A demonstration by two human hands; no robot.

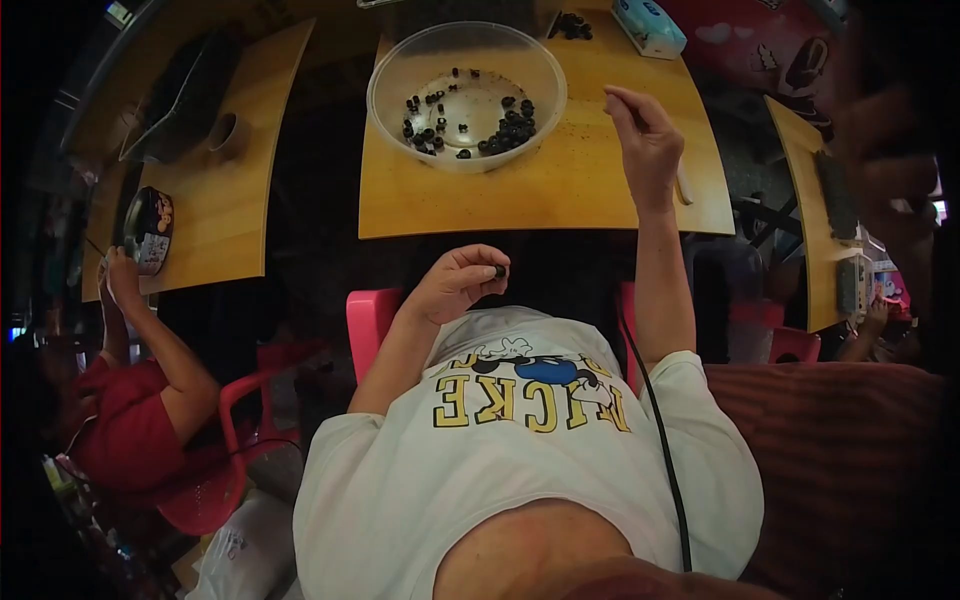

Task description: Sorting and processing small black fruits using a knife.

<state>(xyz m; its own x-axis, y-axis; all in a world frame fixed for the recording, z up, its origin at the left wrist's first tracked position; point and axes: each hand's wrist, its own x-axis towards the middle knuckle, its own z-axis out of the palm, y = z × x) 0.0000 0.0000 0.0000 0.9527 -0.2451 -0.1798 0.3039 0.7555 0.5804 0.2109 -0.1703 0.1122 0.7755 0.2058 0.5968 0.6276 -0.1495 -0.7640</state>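
Note:
My left hand (452,285) is held in front of my chest, just off the table's near edge. Its thumb and fingers close on a small black ring-like part (500,272). Over the right side of the table, my right hand (650,140) is raised with fingertips pinched together; what they hold, if anything, is too small to make out. Left of that hand stands a wide clear plastic bowl (405,80). Many small black parts (514,130) lie inside it, heaped at its right and scattered at its left.
On the wooden table (560,205), more black parts (573,26) lie at the back, beside a blue-and-white tissue pack (650,28). A thin pale object (685,185) rests near the right edge. To the left, a person in red (135,420) works by a dark round tub (150,230).

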